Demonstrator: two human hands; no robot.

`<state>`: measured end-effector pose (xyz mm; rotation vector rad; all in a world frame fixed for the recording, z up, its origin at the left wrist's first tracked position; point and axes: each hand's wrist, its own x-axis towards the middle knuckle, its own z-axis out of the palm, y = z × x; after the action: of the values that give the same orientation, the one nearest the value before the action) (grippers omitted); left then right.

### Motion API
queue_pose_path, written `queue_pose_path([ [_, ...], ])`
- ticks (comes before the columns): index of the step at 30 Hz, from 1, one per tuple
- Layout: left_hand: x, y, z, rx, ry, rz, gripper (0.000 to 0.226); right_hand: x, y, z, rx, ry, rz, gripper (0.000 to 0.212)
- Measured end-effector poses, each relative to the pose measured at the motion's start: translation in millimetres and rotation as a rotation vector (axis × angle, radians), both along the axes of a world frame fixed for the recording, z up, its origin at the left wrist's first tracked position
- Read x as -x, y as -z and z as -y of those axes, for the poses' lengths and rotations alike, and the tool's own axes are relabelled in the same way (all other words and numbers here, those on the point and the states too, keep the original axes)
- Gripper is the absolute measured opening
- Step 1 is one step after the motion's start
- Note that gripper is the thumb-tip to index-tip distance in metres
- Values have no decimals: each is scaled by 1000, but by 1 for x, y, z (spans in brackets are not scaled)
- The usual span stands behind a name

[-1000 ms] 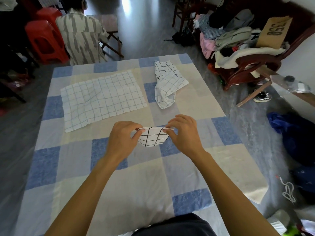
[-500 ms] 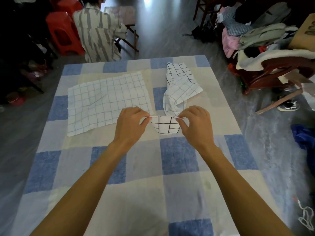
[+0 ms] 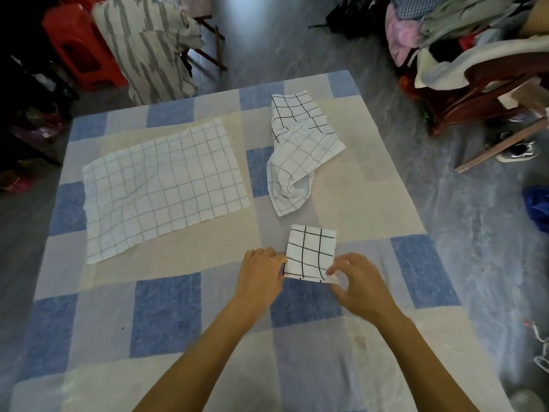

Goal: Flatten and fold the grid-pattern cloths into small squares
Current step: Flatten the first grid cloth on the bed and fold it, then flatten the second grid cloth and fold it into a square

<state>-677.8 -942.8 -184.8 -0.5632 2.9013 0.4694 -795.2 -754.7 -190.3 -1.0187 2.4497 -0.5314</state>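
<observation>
A small folded white cloth with a black grid lies flat on the checked table cover. My left hand pinches its near left corner. At the near right corner my right hand pinches the layered edge. A large white cloth with a fine grey grid is spread flat at the left. Beyond the folded square a crumpled grid cloth lies in a heap, black lines at its far end and thin grey lines at its near end.
A person in a striped shirt sits past the table's far edge beside red plastic stools. A wooden chair piled with clothes stands at the right. A blue bag lies on the floor at the right.
The small folded cloth was held up in the air between both hands; now it lies flat on the table with my hands at its near corners. The camera has tilted down.
</observation>
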Motion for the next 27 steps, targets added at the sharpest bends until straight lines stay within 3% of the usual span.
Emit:
queue_pose_path([
  [3, 2, 4, 5, 30, 32, 103, 20, 3, 7, -1, -117, -80, 219, 30],
  [5, 5, 6, 13, 50, 43, 178, 19, 10, 11, 5, -135, -98, 268, 28],
  [8, 17, 14, 25, 16, -1, 192, 26, 23, 16, 22, -14, 3, 210, 19],
  [14, 67, 25, 42, 14, -79, -25, 27, 52, 23, 72, 177, 49, 89, 18],
  [20, 112, 56, 57, 112, -53, -95, 32, 70, 41, 105, 214, 78, 13, 22],
  [27, 119, 85, 75, 63, -31, -206, 15, 80, 59, 118, 218, 107, 0, 29],
])
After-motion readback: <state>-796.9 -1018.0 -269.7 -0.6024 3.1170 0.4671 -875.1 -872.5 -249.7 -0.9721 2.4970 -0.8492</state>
